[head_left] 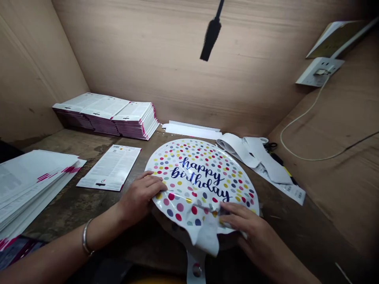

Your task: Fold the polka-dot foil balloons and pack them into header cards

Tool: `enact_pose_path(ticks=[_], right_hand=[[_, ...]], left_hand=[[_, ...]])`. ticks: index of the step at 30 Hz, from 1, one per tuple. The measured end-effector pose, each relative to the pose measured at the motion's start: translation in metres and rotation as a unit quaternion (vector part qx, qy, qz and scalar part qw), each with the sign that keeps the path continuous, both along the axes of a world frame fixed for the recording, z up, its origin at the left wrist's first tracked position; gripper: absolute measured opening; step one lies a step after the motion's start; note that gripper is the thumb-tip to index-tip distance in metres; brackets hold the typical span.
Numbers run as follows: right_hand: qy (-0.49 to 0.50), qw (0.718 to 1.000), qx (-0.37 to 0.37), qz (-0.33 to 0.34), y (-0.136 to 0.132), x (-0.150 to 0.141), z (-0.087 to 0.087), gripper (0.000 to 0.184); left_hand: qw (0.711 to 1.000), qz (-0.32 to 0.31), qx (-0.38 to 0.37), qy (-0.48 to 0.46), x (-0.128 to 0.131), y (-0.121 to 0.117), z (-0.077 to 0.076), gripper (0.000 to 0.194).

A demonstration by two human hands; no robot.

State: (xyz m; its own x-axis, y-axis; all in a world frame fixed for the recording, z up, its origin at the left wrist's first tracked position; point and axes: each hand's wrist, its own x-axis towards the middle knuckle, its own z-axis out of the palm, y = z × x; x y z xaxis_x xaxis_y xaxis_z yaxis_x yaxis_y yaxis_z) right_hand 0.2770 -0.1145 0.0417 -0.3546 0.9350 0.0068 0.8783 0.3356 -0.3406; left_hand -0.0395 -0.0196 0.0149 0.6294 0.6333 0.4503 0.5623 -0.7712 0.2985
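A flat, round white foil balloon (195,157) with coloured dots and "happy birthday" lettering lies in front of me. My left hand (145,197) grips its left edge, fingers bent over the top and thumb hidden. At the lower right edge, my right hand (247,223) holds the balloon with several fingers on its printed face. The lower edge is creased, and a whitish flap (207,236) folds down between my hands. Below it hangs a pale tail (196,268) with a round mark.
Stacked printed packets (103,112) stand at the back left, with a single packet (109,167) nearer. White sheets (35,185) pile at far left. Label strips (260,157) and dark-handled scissors (271,146) lie right. A black plug (211,39) hangs above; a cable (284,134) runs from a wall socket (319,72).
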Motion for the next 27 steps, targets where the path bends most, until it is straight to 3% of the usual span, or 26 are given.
enact_pose_path(ticks=[7,12,17,21,24,27], right_hand=[[0.045,0.998,-0.020,-0.027,-0.008,0.014,-0.020,0.034],[0.048,0.998,-0.041,-0.021,0.003,0.023,-0.025,0.073],[0.045,0.996,-0.053,-0.051,0.023,0.040,-0.037,0.053],[0.093,0.988,-0.059,-0.106,0.037,0.050,-0.034,0.041],[0.142,0.961,-0.121,-0.204,0.054,0.059,-0.025,0.037],[0.145,0.941,-0.147,-0.267,0.078,0.067,-0.022,0.029]], left_hand=[[0.984,-0.056,-0.120,0.116,-0.016,0.003,-0.015,0.027],[0.975,-0.056,-0.182,0.110,-0.015,0.007,-0.010,0.023],[0.964,-0.045,-0.247,0.087,-0.011,0.015,0.004,0.021],[0.959,-0.037,-0.278,0.047,-0.021,0.034,0.004,0.028],[0.943,0.035,-0.330,0.003,-0.029,0.057,-0.002,0.024],[0.920,0.175,-0.350,-0.019,-0.027,0.079,-0.006,0.033]])
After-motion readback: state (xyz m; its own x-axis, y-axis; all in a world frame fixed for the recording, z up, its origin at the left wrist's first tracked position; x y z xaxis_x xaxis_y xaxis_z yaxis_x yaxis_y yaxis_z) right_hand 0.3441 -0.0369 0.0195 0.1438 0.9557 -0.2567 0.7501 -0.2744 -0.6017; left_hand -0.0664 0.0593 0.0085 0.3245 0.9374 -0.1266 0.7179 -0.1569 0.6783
